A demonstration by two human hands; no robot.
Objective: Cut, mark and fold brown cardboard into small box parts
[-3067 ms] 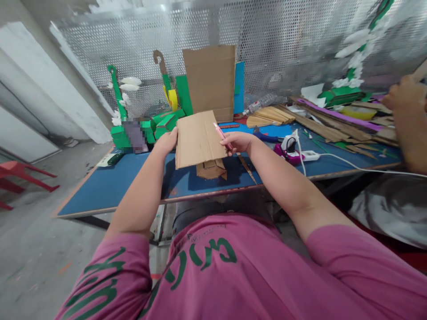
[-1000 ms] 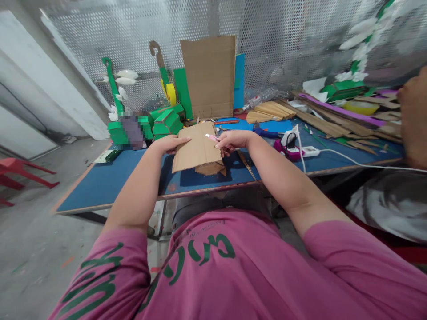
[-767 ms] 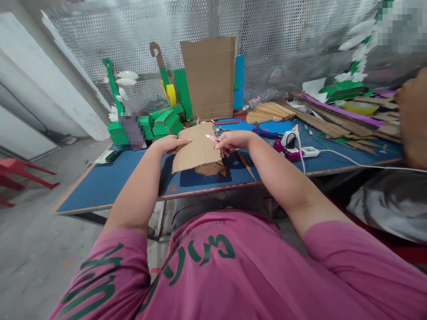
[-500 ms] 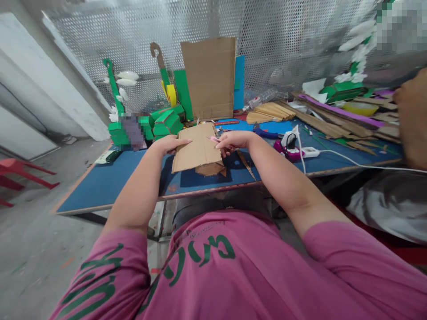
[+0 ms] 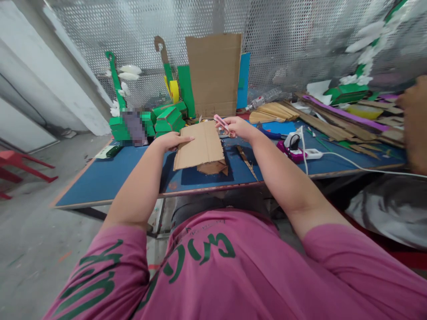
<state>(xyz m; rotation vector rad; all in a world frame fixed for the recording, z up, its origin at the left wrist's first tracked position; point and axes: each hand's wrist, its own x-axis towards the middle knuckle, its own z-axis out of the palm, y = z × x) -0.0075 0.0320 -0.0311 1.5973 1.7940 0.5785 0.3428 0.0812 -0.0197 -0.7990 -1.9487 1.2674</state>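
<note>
A flat sheet of brown cardboard (image 5: 200,146) rests at a tilt on a small faceted cardboard box (image 5: 211,167), whose near end shows beneath it. My left hand (image 5: 171,140) grips the sheet's left edge, thumb on top and fingers out of sight below. In my right hand (image 5: 237,128) is a slim pink box cutter (image 5: 221,122), held just past the sheet's far right corner and pointing up to the left. Its blade cannot be made out now. A narrow cardboard strip (image 5: 247,162) lies on the blue tabletop to the right of the sheet.
Green faceted boxes (image 5: 169,120) stand at the back left, near a yellow tape roll (image 5: 174,91). A large cardboard panel (image 5: 215,75) leans upright behind. To the right are blue-handled pliers (image 5: 270,133), a purple power strip (image 5: 293,153) with a white cable, and piled cardboard strips (image 5: 320,120).
My right hand has lifted the box cutter off the sheet's right side and moved it away toward the back. My left hand keeps its grip on the sheet.
</note>
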